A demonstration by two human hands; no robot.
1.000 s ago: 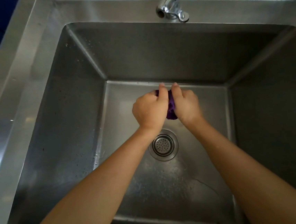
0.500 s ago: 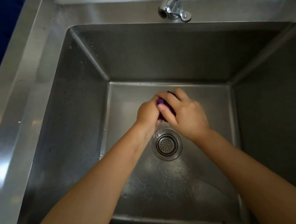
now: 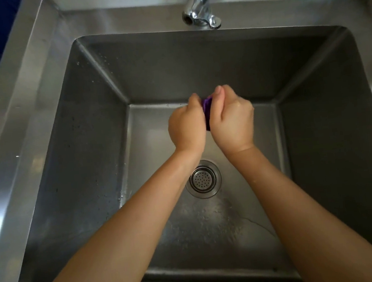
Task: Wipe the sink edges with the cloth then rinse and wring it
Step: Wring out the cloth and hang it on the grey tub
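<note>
A: Grips?
B: Left grip and right grip both clenched on purple cloth, bunched between them over sink floor.
A: Risk?
B: Wet cloth may slip mid-twist, landing on drain.

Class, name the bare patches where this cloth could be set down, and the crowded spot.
Free: steel sink's left rim; back ledge right of chrome tap. Crowded: mid-basin, left hand and right hand gripping purple cloth near round drain strainer.

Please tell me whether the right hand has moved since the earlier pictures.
Yes. The right hand, gripping the cloth, has shifted farther from the drain, towards the tap.
</note>
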